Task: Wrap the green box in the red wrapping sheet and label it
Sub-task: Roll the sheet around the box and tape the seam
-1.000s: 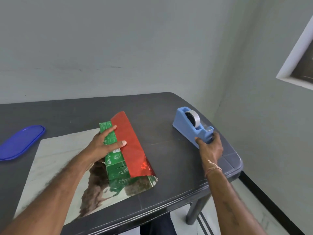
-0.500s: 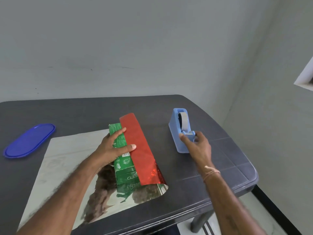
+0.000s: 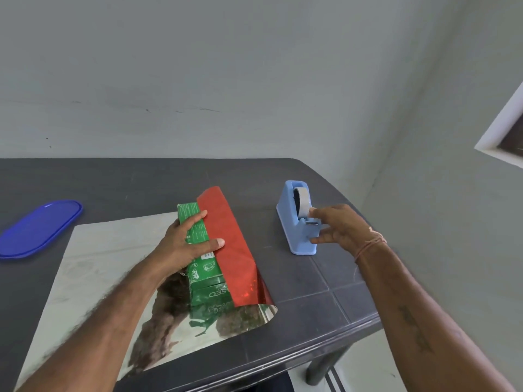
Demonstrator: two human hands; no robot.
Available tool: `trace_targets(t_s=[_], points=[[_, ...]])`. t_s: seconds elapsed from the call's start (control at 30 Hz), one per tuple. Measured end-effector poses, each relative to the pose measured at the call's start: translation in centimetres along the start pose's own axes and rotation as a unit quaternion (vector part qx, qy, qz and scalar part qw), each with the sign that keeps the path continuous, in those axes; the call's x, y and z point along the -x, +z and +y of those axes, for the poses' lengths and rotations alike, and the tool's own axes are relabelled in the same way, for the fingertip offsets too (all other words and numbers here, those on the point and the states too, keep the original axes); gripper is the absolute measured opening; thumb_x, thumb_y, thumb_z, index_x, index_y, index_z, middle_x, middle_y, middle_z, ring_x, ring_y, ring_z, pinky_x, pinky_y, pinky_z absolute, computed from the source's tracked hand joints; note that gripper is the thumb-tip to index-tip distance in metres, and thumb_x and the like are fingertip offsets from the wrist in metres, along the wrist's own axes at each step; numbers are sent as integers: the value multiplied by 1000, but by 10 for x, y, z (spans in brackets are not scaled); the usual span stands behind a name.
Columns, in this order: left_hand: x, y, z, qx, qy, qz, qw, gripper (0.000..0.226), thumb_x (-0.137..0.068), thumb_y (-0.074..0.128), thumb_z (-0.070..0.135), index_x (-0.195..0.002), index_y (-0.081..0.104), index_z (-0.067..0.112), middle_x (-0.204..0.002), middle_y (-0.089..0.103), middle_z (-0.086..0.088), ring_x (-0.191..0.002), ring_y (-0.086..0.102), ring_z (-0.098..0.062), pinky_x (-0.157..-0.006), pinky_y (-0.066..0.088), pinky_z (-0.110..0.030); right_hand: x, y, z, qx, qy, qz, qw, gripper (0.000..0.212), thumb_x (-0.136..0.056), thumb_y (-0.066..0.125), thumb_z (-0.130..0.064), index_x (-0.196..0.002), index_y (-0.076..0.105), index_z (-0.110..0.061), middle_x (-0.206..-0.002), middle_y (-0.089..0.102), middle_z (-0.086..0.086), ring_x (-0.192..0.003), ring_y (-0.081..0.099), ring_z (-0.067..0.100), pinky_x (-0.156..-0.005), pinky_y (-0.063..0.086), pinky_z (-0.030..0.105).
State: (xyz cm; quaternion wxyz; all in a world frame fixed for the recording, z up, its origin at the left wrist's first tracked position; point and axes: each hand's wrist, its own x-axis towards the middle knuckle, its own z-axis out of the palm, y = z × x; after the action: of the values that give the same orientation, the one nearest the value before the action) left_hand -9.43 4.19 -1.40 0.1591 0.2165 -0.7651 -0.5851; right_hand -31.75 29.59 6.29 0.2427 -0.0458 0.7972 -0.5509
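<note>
While on box (image 3: 203,267), sheet edge (image 3: 226,267) (pinned)

The box (image 3: 205,274) is green, white-printed — the sheet (image 3: 229,236) red (mirror-silver underside), the dispenser (image 3: 294,236) pale blue.

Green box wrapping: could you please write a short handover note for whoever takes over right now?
Left hand: flat on the green box, with the thumb pinning the folded edge of the red wrapping sheet onto it.
Right hand: open at the cutter end of the blue tape dispenser, which stands to the right of the box. No tape pulled out that I can see.
Done: one flap is folded over the box's right side.
Left: tape that flap, bring over the rest of the sheet (lying silver side up to the left), close the ends, and label it. No label is in view.
</note>
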Motion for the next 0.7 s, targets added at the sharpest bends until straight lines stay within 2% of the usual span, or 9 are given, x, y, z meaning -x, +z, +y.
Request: trace_targets(t_s=[0.2,0.37,0.6,0.7], points=[[1,1,1,11,5,5,1000,98,-60,89,50,-149,47,42,-153,42,5,-125,54,-10,-94,47,-24,11,11,-3,-37,21,31,999,48,-92,73,-15,-133,57,5,-132,54,19,-102,68,40,-80,62,56],[2,3,3,-8,16,11,1000,89,-74,88,40,-151,44,41,-159,33,3,-125,40,-5,-98,39,-25,18,12,5,-87,9,39,995,45,-87,73,-12,-127,60,4,-127,56,18,-99,68,36,-80,62,55],[1,1,1,-7,10,7,1000,93,-68,88,48,-150,44,45,-158,35,3,-128,46,-10,-97,43,-26,21,12,17,-140,9,43,989,40,-91,74,-16,-124,62,2,-128,55,14,-112,63,34,-84,62,53],[1,1,1,-11,10,7,1000,97,-63,87,53,-149,44,46,-159,34,3,-133,43,-12,-103,42,-30,21,13,22,-155,9,48,987,46,-90,76,-19,-127,60,2,-129,54,13,-113,63,32,-74,64,45]])
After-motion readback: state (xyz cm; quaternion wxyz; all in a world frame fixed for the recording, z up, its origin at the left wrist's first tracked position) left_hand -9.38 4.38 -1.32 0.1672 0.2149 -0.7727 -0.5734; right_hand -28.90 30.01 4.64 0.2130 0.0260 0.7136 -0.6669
